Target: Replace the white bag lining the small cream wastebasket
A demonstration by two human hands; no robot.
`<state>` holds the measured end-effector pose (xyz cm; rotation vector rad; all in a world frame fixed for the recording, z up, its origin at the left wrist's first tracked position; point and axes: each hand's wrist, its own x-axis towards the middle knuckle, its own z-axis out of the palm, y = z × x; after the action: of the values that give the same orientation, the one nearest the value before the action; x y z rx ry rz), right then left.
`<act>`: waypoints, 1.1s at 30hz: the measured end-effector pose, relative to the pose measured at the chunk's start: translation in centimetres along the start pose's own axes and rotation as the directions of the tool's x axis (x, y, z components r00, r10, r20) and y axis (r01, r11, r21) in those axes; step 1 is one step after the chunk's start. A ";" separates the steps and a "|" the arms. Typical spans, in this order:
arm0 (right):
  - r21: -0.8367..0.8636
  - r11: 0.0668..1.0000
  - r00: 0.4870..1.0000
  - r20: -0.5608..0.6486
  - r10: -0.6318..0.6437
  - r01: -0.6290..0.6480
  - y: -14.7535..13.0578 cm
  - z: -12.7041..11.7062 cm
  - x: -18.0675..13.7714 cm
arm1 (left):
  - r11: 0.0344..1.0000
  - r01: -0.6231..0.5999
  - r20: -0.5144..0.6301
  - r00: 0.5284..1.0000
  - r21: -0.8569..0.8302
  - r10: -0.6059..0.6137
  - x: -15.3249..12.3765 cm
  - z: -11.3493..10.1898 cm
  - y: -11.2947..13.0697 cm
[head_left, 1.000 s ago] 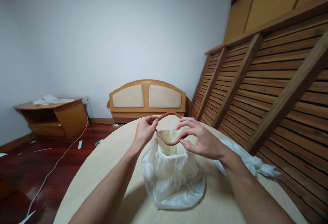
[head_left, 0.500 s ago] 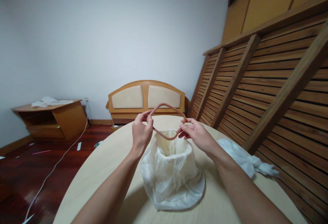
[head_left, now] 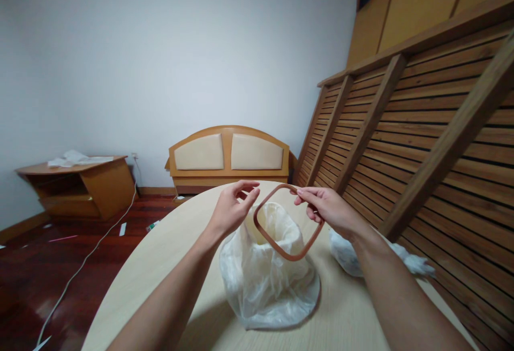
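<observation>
A brown square ring with rounded corners (head_left: 263, 231) hangs tilted in front of the bin, pinched at its upper right side by my right hand (head_left: 327, 209). My left hand (head_left: 233, 209) is empty, its thumb and fingers apart, just left of the ring and not touching it. Below both hands a bin lined with a white plastic bag (head_left: 269, 287) stands on the round table (head_left: 160, 271). The bag is folded over the bin's rim and drapes loosely down its outside, hiding most of the bin.
A bunched white plastic bag (head_left: 345, 254) lies on the table at right, partly behind my right forearm. Slatted wooden panels (head_left: 401, 142) lean along the right side. Beyond the table stands a headboard (head_left: 228, 153). A low cabinet (head_left: 96, 188) and a white cable (head_left: 86, 262) are at left.
My left hand has let go of the ring. My right hand has carried it right and turned it, so it now hangs lower, in front of the bin's opening.
</observation>
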<state>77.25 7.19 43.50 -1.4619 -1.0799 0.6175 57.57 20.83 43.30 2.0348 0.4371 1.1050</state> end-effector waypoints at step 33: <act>-0.111 0.979 0.972 0.176 -0.153 0.174 4.8 2.5 2.4 | 0.801 0.149 0.072 0.970 0.580 -0.233 -0.2 -0.5 -2.0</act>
<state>77.49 10.89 38.89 -1.4296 -1.3776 0.5704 57.17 22.26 41.82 2.4943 0.9765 0.7479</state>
